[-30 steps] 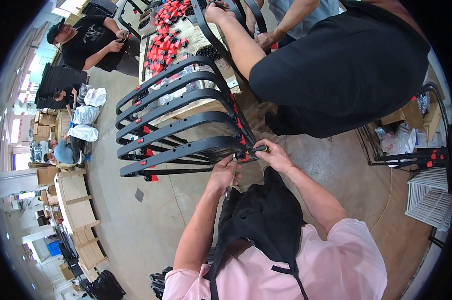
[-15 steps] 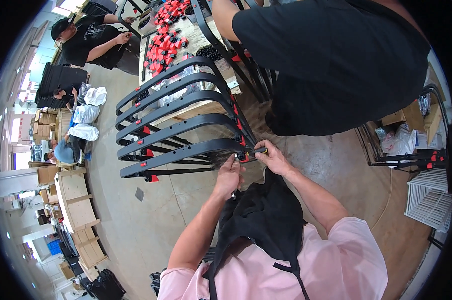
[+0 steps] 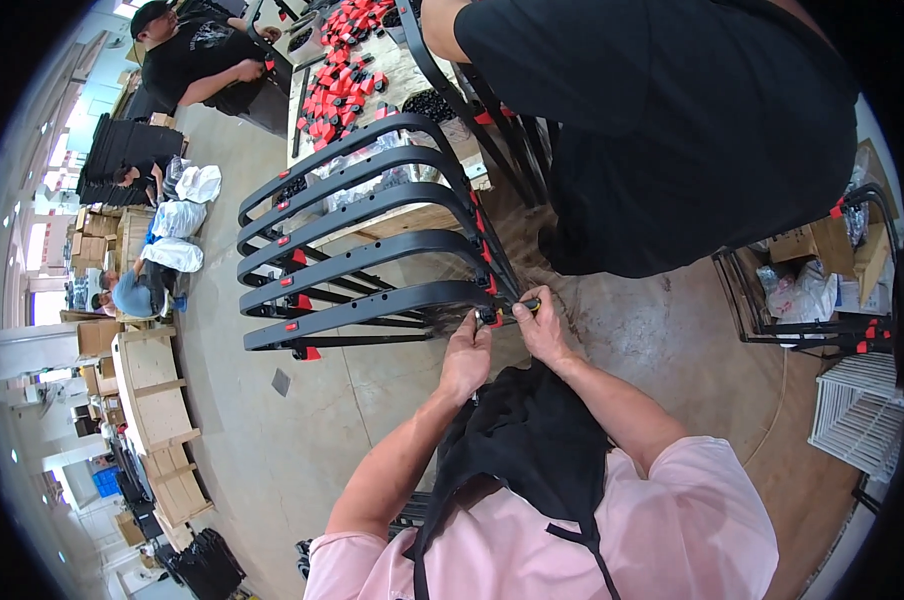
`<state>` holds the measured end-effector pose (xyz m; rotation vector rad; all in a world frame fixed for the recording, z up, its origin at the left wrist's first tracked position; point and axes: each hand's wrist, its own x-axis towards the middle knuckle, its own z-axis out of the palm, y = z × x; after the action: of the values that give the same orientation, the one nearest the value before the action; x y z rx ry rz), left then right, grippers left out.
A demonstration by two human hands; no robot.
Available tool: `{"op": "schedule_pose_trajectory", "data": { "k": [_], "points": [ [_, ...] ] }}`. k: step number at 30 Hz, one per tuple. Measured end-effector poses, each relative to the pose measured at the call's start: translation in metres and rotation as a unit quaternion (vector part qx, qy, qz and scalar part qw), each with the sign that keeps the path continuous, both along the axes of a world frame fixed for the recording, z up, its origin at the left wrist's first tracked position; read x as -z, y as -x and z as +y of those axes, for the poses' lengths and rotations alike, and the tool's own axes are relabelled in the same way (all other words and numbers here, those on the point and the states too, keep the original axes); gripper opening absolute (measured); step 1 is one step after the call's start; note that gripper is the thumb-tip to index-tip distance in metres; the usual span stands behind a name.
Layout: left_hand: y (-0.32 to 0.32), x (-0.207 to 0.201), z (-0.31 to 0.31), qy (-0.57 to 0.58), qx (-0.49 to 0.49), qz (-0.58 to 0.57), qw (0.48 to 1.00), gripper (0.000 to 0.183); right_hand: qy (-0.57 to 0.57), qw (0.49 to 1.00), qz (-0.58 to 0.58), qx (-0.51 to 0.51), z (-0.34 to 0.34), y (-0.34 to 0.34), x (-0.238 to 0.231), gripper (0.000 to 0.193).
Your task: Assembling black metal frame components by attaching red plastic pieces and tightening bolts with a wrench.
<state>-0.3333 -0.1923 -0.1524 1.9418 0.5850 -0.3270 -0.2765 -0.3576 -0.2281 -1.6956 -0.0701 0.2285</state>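
Note:
Curved black tubular frames [image 3: 372,301] stand in a row before me, with red and black fittings along their bars. At the nearest frame's right corner, my left hand [image 3: 467,360] is closed beside a black and red fitting [image 3: 489,317]. A slim metal tool [image 3: 475,397] shows just below that hand; its kind is hard to make out. My right hand [image 3: 544,332] is wrapped round a screwdriver [image 3: 529,304] with a black and yellow handle. The screwdriver points left toward the same fitting, its tip hidden among the parts.
Behind the frames, a worktable [image 3: 417,216] carries many red and black fittings [image 3: 340,95]. A co-worker in black [image 3: 692,130] stands close at the right; another person [image 3: 207,60] works at the far left. A white wire rack [image 3: 857,415] is at the right, wooden crates [image 3: 152,400] at the left.
Both hands stay at the same frame corner, shifting only slightly, and the screwdriver handle has turned a little. The far-left co-worker's arms have moved, and the whole view has shifted slightly.

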Motion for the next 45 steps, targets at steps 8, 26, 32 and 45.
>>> {"op": "schedule_pose_trajectory", "data": {
  "k": [8, 26, 32, 45],
  "points": [
    [-0.002, -0.003, -0.004, -0.065, 0.022, -0.071, 0.995, 0.044, 0.003, 1.000, 0.018, 0.024, 0.007, 0.001, -0.004, 0.040],
    [0.023, -0.009, 0.038, 0.243, -0.297, 0.021, 0.923, 0.026, -0.003, 0.996, 0.019, -0.090, -0.023, -0.002, -0.010, 0.033],
    [0.050, -0.013, 0.052, 0.237, -0.307, -0.066, 0.919, 0.026, -0.060, 0.993, 0.046, -0.091, -0.035, -0.015, -0.004, 0.025],
    [0.055, 0.039, 0.030, 0.361, -0.372, -0.022, 0.855, 0.022, 0.233, 0.923, 0.072, -0.297, -0.035, 0.035, -0.005, 0.051]
  ]
}}
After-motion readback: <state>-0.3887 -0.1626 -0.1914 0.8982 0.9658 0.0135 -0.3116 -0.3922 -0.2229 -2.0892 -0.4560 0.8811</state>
